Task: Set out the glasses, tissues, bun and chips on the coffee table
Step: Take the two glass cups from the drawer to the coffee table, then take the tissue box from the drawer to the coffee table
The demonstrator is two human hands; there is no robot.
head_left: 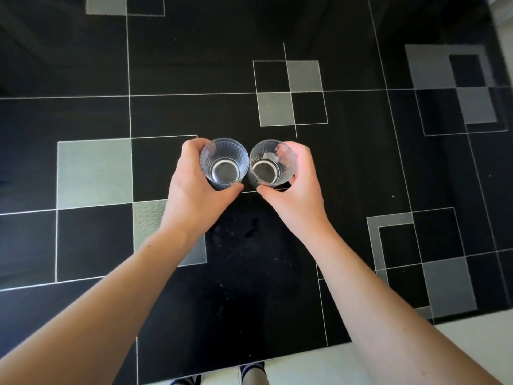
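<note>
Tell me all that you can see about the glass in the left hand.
The glass in the left hand is clear, with fine vertical ribs on its wall, a round rim and a thick round base. It looks empty and stands upright. The left hand curls round its outer side, thumb near its bottom. It is above the dark patterned coffee table, close beside the other glass; contact between them is unclear.

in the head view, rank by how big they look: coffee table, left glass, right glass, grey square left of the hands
1. coffee table
2. grey square
3. left glass and right glass: look alike, so I won't rank them.
</note>
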